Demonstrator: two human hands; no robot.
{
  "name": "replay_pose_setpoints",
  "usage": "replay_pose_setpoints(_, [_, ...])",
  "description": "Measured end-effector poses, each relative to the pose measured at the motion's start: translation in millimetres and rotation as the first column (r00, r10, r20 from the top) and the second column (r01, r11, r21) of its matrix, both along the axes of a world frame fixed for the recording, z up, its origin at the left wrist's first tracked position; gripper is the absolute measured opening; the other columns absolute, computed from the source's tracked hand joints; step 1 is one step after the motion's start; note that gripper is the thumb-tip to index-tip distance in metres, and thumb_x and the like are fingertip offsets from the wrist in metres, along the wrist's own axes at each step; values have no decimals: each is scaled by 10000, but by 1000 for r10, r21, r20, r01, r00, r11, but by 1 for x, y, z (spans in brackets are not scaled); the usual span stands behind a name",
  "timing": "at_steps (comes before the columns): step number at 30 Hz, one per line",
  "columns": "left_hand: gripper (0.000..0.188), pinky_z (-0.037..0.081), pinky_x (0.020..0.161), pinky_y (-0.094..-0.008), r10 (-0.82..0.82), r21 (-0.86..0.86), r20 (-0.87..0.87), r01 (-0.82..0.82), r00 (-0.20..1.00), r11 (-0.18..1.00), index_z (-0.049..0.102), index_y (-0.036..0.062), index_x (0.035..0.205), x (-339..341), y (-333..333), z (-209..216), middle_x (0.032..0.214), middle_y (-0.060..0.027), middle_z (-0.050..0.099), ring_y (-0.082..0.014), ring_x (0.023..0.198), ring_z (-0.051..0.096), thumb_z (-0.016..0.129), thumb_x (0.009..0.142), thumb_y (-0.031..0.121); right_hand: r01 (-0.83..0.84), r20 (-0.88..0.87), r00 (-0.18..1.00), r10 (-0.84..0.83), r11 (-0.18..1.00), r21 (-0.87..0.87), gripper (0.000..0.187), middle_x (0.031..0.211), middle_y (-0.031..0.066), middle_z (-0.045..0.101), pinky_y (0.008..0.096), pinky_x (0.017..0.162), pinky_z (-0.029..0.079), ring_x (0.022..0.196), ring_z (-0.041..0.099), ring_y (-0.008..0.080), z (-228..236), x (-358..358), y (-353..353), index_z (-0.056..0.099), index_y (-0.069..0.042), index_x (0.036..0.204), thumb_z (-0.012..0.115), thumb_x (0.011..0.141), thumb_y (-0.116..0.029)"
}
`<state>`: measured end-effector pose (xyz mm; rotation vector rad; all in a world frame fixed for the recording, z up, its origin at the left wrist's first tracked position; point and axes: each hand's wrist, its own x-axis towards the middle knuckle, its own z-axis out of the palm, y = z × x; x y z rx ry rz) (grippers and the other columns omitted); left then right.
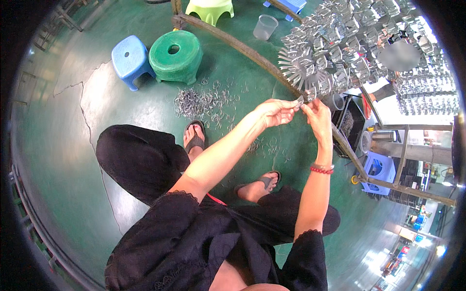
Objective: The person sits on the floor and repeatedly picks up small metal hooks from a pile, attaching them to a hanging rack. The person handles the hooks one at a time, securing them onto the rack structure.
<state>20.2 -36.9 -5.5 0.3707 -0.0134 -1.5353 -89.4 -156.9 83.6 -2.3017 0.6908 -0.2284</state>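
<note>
My left hand (pixel 281 112) pinches a small shiny metal piece (pixel 299 102) between thumb and fingertips. Close against it, my right hand (pixel 319 119) has its thumb and fingers closed at the same spot; whatever sits in its fingertips is too small to make out. Both hands are at the lower left edge of a rack hung with many silvery bent metal parts (pixel 340 43). Just above the fingers, some of these parts fan out in a round cluster (pixel 303 72). A red bead bracelet (pixel 322 169) circles my right wrist.
A wooden bar (pixel 242 48) of the frame runs past my hands. Thin metal scraps (pixel 191 103) lie heaped on the green floor. Green (pixel 175 57) and blue (pixel 130 60) stools stand left; a clear cup (pixel 265 27) is beyond the bar. A dark crate (pixel 350 127) stands right.
</note>
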Motion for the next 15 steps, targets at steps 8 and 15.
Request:
replay_pose_setpoints(8, [170,474,584,-206,210,137,199,-239,957,961,614,38,948,0,-31,13,785,5,611,-58,629,537,642,866,184,264,311,901,-301,952,157,278,680,68,665,224,446,405,484,517,63,-14,10,16,673,38,972,665,827,-198])
replay_pose_setpoints(15, [186,467,628,-241,192,241,318,-275,928,931,630,77,1031,9,-36,21,860,34,622,-48,687,515,614,886,193,386,190,908,-372,921,-42,249,620,92,652,285,472,445,482,566,106,-12,35,14,697,8,874,656,811,-229])
